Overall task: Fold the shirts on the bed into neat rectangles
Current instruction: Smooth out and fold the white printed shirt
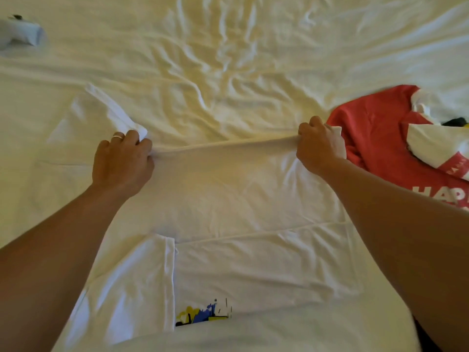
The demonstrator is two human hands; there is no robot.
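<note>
Both hands, left hand (121, 158) and right hand (317, 146), clamp their fingers on a white shirt (228, 199) (partly folded) spread across the bed (228, 59). A red shirt (375, 138) lies just beside the right hand.

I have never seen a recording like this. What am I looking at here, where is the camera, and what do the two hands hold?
There is no machine: a person wears a camera on the head, looking down at their own arms. A white shirt lies on a bed sheet. The left hand and the right hand each grip one end of the shirt's far edge, stretched taut between them. A red shirt lies to the right, and a pale bundle of cloth sits at far left.
</note>
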